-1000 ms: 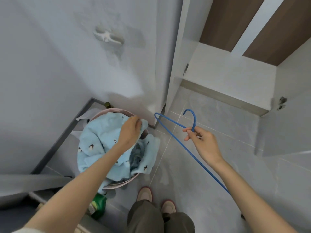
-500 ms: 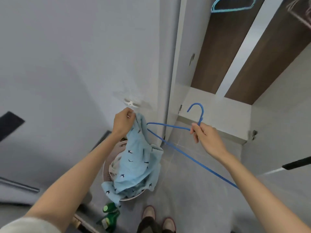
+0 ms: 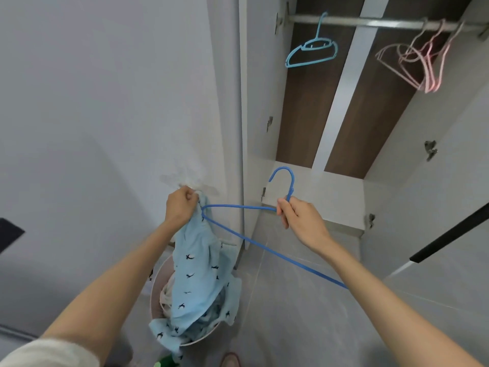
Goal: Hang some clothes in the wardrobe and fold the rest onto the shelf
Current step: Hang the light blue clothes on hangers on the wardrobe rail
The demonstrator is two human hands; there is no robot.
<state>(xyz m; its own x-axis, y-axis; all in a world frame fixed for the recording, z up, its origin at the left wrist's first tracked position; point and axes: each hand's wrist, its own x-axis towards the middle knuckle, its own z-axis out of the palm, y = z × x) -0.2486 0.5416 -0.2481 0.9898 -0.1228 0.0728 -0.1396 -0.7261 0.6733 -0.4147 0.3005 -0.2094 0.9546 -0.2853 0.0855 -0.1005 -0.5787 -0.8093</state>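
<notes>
My left hand (image 3: 180, 207) grips the top of a light blue garment with small dark bird prints (image 3: 197, 276), which hangs down into a round laundry basket (image 3: 156, 290). My right hand (image 3: 299, 217) holds a blue wire hanger (image 3: 238, 207) by its neck, hook pointing up. The hanger's left end touches the garment by my left hand. The open wardrobe shows a metal rail (image 3: 370, 22) at the top and a white shelf (image 3: 330, 192) below it.
A light blue plastic hanger (image 3: 312, 50) and several pink hangers (image 3: 423, 62) hang on the rail. A white wardrobe door (image 3: 436, 207) stands open at the right. A green bottle (image 3: 165, 362) sits by the basket. The floor is grey tile.
My left hand has lifted the blue garment up out of the basket. My right hand has raised the hanger and brought its end to the garment. The view has tilted up to the rail.
</notes>
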